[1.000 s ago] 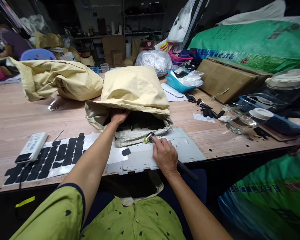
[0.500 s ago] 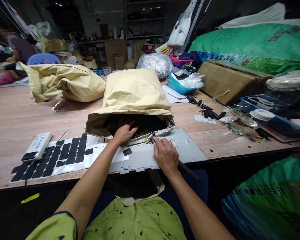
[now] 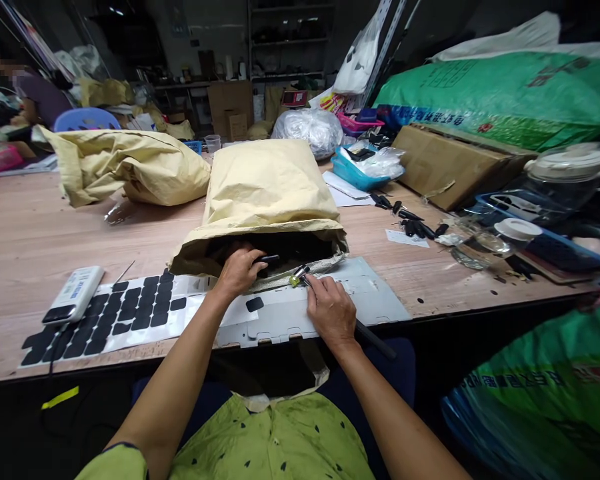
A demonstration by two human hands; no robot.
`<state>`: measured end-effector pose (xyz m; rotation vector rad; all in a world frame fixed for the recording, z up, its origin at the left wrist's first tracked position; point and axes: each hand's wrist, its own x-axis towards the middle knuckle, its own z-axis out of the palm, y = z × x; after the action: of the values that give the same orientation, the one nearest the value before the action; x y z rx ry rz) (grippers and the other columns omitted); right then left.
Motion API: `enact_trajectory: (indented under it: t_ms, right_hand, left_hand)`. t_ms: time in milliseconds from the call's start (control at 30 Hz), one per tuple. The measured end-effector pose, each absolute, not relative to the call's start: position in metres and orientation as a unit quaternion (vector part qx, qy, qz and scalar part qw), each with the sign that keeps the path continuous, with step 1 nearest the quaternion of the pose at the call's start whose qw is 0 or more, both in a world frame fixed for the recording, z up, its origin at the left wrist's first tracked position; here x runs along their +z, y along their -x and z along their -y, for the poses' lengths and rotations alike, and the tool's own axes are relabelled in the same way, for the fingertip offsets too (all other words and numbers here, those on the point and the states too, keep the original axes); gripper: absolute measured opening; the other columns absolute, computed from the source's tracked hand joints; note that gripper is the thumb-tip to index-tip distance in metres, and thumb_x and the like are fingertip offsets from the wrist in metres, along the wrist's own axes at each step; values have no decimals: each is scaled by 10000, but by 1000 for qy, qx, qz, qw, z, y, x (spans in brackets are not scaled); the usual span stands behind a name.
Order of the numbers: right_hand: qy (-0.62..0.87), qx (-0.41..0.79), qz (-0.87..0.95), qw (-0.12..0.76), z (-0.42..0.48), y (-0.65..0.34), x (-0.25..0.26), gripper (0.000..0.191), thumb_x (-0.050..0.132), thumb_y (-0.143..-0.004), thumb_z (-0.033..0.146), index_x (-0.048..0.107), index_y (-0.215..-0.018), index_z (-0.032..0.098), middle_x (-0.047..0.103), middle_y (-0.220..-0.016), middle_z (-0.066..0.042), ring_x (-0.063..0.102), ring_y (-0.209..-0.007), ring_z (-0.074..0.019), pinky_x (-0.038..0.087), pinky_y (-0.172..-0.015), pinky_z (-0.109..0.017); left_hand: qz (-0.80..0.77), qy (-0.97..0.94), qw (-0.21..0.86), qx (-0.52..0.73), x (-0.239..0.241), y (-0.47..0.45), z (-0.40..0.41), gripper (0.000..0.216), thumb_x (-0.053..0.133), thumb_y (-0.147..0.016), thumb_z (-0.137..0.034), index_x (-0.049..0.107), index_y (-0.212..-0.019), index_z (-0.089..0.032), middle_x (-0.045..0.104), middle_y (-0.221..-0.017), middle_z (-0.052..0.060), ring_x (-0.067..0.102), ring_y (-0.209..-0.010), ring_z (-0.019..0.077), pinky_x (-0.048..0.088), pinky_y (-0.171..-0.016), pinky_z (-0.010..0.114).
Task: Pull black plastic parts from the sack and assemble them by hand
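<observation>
One black part [image 3: 267,259] is being pinched by the left hand [image 3: 239,270] at the sack's mouth [image 3: 303,245], perhaps risking being snagged by its sagging rim [image 3: 325,265]; a hammer [image 3: 301,274] is being gripped by the right hand [image 3: 333,308].

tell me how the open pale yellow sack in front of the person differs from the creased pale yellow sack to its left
The open pale yellow sack gapes toward the person, while the creased pale yellow sack has its loose end pointing left. The left hand is at the open sack's mouth; neither hand touches the creased one. The open sack looks broad and fairly smooth, the creased one narrower and deeply folded. Both lie on the wood-grain table.
</observation>
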<state>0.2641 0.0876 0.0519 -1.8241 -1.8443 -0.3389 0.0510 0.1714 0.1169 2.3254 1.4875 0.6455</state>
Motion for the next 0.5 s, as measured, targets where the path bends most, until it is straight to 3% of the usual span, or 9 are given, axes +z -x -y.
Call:
enact_trajectory:
  t_ms: [100, 367, 500]
  right_hand:
    - [675, -124, 679, 261, -87, -264, 52, 308, 508, -915, 185, 663, -1175, 237, 614, -880, -37, 460, -789, -180, 312, -707, -300]
    - [666, -115, 690, 258, -88, -267, 52, 317, 508, -911, 188, 660, -1186, 231, 629, -899, -46, 487, -808, -181, 344, -716, -300]
    - [647, -63, 694, 311, -82, -267, 61, 314, 480, -927, 198, 671, -1176, 202, 659, -918, -59, 546, -837, -185, 412, -760, -297]
  left_hand:
    - [-494, -824, 109, 256, 121, -56, -141, 242, 645, -890, -310, 735, -1105, -250, 681, -958, 67, 572, -953, 244, 448, -867, 387]
    - [-473, -813, 189, 281, 69, -54, -89, 261, 736, -811, -292, 716, -1064, -232, 674, -935, 63, 547, -943, 252, 427, -870, 405]
    - [-474, -795, 210, 313, 69, -51, -89, 207, 770, -772, -292, 717, -962, -229, 676, -894, 51, 540, -947, 251, 423, -896, 408]
